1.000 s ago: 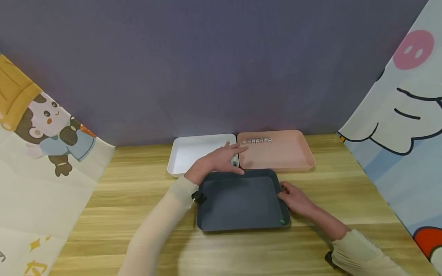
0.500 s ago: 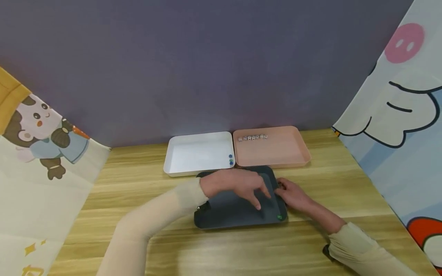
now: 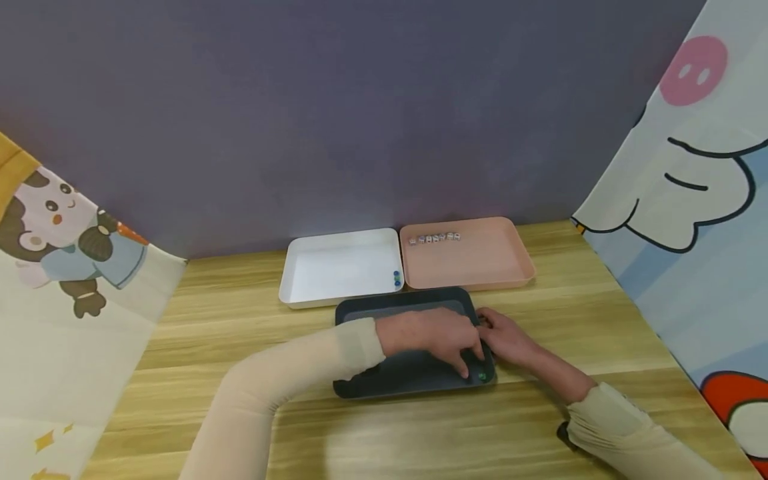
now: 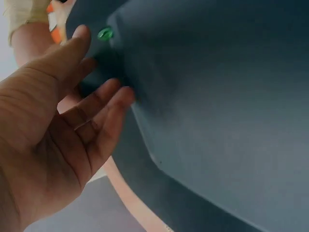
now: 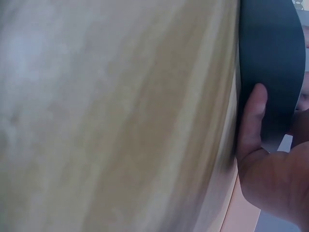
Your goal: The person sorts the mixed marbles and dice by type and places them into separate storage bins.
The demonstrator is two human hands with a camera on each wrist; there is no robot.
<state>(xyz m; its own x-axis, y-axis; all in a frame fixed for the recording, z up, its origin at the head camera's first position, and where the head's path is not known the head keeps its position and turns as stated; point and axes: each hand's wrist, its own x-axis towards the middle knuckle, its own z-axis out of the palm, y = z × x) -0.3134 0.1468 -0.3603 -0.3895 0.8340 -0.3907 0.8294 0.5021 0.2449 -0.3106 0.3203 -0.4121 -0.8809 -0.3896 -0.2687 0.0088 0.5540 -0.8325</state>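
Note:
In the head view my left hand reaches over the right part of a dark grey tray. Its fingers are loosely bent, with nothing seen between them. Just beyond the thumb tip in the left wrist view, a small green glassy marble lies in the tray's corner; the head view places this marble at the near right. My right hand grips the tray's right edge. The right wrist view shows one finger against the dark tray wall, the other fingers partly hidden.
Behind the dark tray stands a white tray with a few blue and green marbles near its right wall. Beside it, a pink tray holds a row of several small whitish cubes. A grey wall rises behind the wooden table.
My left hand has moved from the white tray's right end down over the dark tray, towards the green marble. The right hand stays at the tray's edge. The head view has shifted slightly.

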